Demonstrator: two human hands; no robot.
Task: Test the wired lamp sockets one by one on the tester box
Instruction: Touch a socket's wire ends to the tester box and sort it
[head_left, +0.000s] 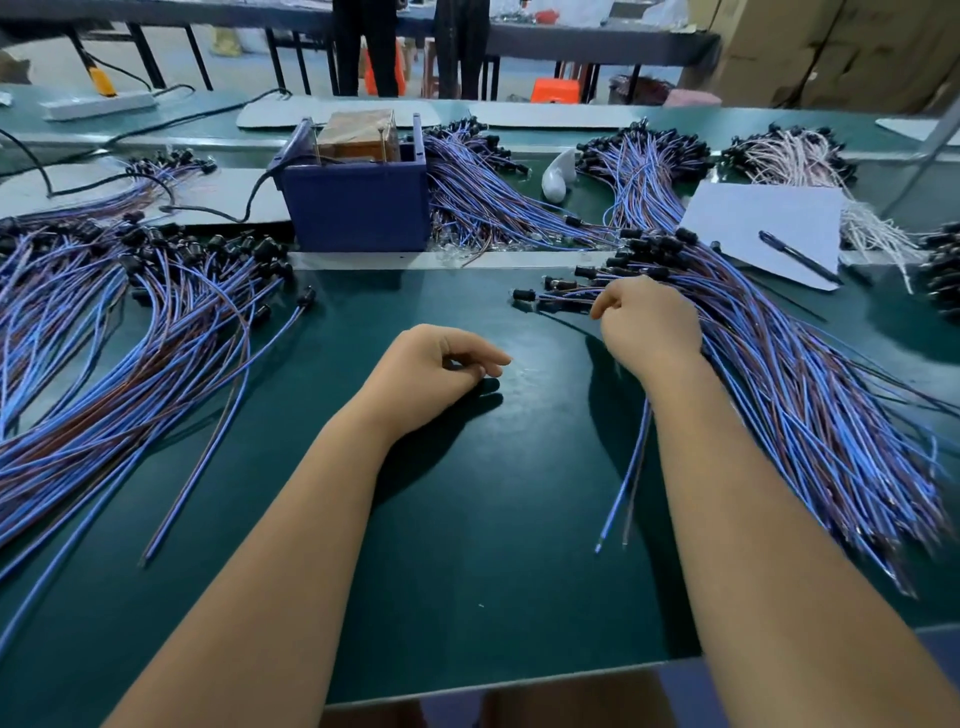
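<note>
Two bare arms reach out over a dark green bench (467, 545). The left hand (436, 371) rests in the middle of the bench. Its fingers are loosely curled and it holds nothing.

The right hand (649, 325) is a little farther away and to the right. Its fingers are curled at the near edge of a big pile of wired sockets (779, 395). It looks like it pinches one wired socket (550, 297), whose small black end points left, but the fingers hide the grip, so I cannot tell for sure. Two loose wire ends (618, 499) stick out from under the right wrist toward the near edge.

The blue tester box (358, 208) stands at the far middle of the bench, well apart from both hands. A black cable (249, 202) runs into its left side.

Another large pile of blue and brown wires (104, 353) with black sockets fills the left side. More bundles (483, 187) lie just right of the box. On the far right, a pen (797, 257) rests on a sheet of paper (763, 223).
</note>
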